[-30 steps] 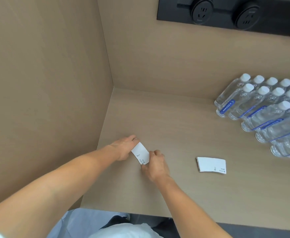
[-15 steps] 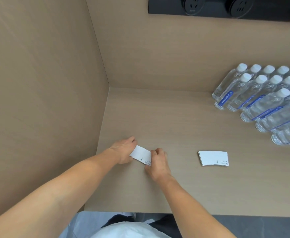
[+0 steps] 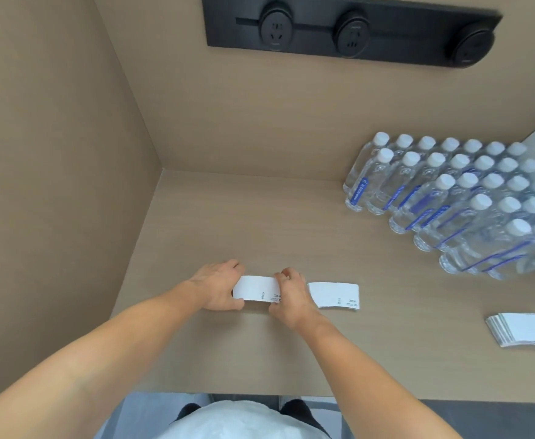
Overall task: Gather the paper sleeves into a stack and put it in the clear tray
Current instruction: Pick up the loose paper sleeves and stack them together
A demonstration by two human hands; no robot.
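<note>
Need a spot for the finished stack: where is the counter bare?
Bare: the counter between the back wall and both hands, left of the water bottles. Crowded: the right side, with bottles and fanned sleeves.

Light is soft and even, with faint shadows under the hands. Wide-angle bending curves the walls, and the bottles [image 3: 468,204] blur rightward.

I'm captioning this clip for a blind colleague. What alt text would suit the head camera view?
Two bare hands, left hand and right hand, hold a white paper sleeve by its ends on a tan table. A second sleeve lies just right, a fanned pile of sleeves farther right, and rows of water bottles behind.
</note>
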